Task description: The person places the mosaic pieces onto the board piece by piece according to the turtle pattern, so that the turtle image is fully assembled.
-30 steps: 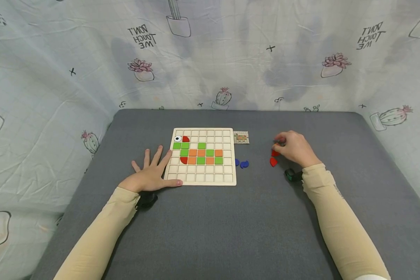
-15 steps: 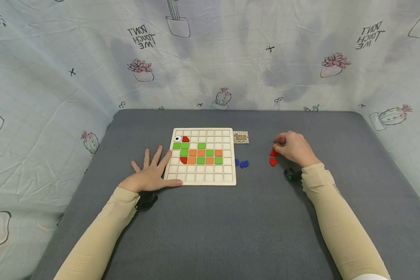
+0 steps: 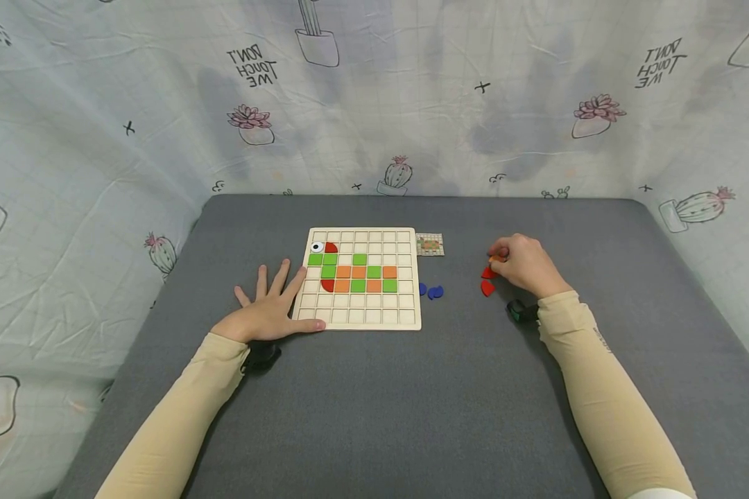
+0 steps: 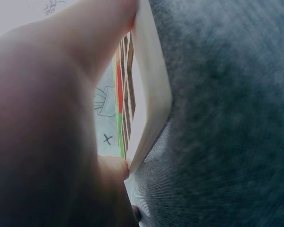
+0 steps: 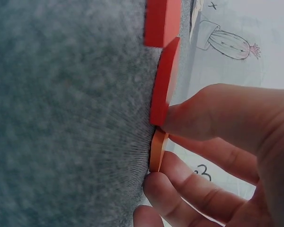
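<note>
My left hand (image 3: 263, 310) lies with straight, spread fingers at the left edge of a wooden grid board (image 3: 349, 317), its thumb on the near left corner. Green, orange and red tiles and one eye tile (image 3: 317, 247) sit in the board's cells. To the right of the board, my right hand (image 3: 524, 267) is low over the table, pinching a small orange piece (image 5: 157, 149) between thumb and fingers. Just beside the thumb lies a red piece (image 5: 165, 82), with another red piece (image 5: 162, 21) beyond it. The orange piece is partly hidden by fingers in the head view.
Several blue pieces (image 3: 435, 292) lie by the board's right edge. A small pattern card (image 3: 430, 244) is at its far right corner. Grey cloth covers the table (image 3: 374, 416); a printed curtain (image 3: 374, 97) hangs behind it.
My right fingertips have shifted slightly at the pieces, and more orange shows between them. The red pieces have barely moved. My left hand and the board stay put.
</note>
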Demonstrator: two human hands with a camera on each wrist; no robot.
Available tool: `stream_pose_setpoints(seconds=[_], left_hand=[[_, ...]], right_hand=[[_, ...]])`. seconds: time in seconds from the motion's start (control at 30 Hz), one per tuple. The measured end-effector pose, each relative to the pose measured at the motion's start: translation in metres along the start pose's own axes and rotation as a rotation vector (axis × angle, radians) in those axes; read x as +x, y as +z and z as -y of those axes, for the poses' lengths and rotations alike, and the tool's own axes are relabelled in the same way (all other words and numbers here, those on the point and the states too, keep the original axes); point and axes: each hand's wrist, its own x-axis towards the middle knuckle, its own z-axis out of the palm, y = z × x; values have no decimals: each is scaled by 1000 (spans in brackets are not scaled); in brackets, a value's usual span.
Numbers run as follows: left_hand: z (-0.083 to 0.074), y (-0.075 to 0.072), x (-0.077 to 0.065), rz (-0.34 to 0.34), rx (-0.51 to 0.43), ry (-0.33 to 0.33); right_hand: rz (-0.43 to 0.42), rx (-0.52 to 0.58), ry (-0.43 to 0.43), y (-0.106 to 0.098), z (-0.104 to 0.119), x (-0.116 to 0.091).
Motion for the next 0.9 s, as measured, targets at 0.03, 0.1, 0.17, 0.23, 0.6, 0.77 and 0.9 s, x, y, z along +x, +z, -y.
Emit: stream_pose_setpoints(seconds=[0.03, 0.1, 0.17, 0.23, 0.6, 0.77, 0.9], left_hand=[[0, 0, 0, 0, 1, 0], [1, 0, 0, 0, 2, -1], [0, 0, 0, -1, 3, -2], [0, 0, 0, -2, 2, -1], [-7, -4, -7, -4, -10, 5], [-9, -5, -10, -8, -25, 5], [-8, -5, -9, -7, -24, 6]], right_hand=[[0, 1, -1, 0, 0, 0], [-1, -4, -8, 0, 0, 0], [-7, -11, -21, 0, 1, 0], [-22, -17, -42, -1, 3, 0], [-44, 22, -193, 8, 31, 8], [-25, 15, -250, 17, 59, 18], [-3, 40, -296, 27, 83, 26]])
